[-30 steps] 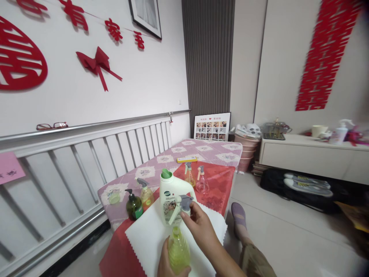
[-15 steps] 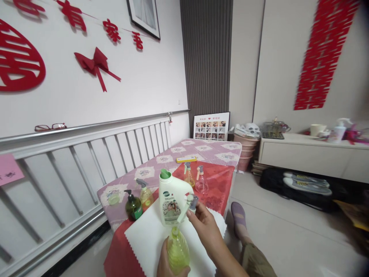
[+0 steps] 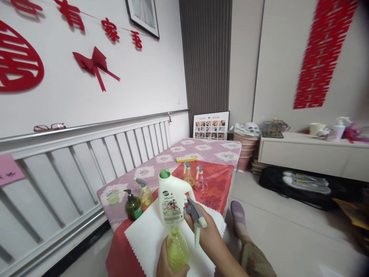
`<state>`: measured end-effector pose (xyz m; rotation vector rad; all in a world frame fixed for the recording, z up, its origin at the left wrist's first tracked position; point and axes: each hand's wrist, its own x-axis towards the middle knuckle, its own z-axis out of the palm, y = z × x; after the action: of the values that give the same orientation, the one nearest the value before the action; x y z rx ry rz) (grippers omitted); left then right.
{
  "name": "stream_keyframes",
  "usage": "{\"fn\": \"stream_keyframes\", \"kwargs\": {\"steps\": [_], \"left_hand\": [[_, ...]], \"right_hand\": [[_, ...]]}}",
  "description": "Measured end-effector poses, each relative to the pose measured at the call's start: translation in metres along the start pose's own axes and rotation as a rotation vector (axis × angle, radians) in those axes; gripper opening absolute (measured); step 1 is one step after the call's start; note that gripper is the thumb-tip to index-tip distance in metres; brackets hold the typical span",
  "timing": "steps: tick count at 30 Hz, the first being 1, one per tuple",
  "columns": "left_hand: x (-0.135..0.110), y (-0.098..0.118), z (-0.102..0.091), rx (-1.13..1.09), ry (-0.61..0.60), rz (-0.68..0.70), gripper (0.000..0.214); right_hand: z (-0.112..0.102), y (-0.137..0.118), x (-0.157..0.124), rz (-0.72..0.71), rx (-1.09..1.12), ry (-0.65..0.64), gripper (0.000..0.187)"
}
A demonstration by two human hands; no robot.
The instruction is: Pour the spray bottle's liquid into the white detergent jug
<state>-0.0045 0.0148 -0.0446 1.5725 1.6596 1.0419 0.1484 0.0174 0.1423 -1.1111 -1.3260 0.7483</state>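
Observation:
My left hand is wrapped around a clear ribbed spray bottle of yellow-green liquid, its neck uncovered. Held up to the right of that neck, apart from it, is a grey and pale-green trigger spray head in the fingers of my right hand. Just beyond stands a white jug with a green cap and a side handle. Left of the jug are a dark green pump bottle and a spray bottle with yellowish liquid. Behind it stand two more spray bottles.
A white scalloped mat and red cloth cover part of the purple tablecloth. A yellow box and pale green cap-like piece lie there. A radiator borders the left side; a foot in a purple shoe is right.
My right hand has turned the spray head, so its nozzle now points toward the lower right, away from the bottle neck. My left hand and the bottle stay nearly in place.

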Motion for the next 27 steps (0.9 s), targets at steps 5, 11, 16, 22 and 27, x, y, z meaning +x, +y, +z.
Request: {"fn": "stream_keyframes", "kwargs": {"steps": [5,11,16,22,27], "left_hand": [[-0.001,0.007,-0.003,-0.04,-0.033,-0.02,0.102],[-0.001,0.009,-0.005,-0.085,-0.059,-0.019,0.099],[-0.002,0.012,-0.007,-0.069,-0.065,-0.047,0.099],[-0.004,0.023,-0.011,-0.075,-0.037,-0.06,0.099],[-0.006,0.029,-0.012,-0.047,-0.026,-0.063,0.1]], "right_hand": [[0.003,0.011,0.0,0.006,0.023,-0.015,0.036],[0.004,0.009,-0.002,0.124,0.132,-0.019,0.043],[0.001,-0.006,-0.004,0.126,0.117,-0.013,0.042],[0.0,-0.017,-0.005,0.069,0.121,-0.049,0.037],[0.001,-0.01,-0.005,0.028,0.168,-0.04,0.037]]}}
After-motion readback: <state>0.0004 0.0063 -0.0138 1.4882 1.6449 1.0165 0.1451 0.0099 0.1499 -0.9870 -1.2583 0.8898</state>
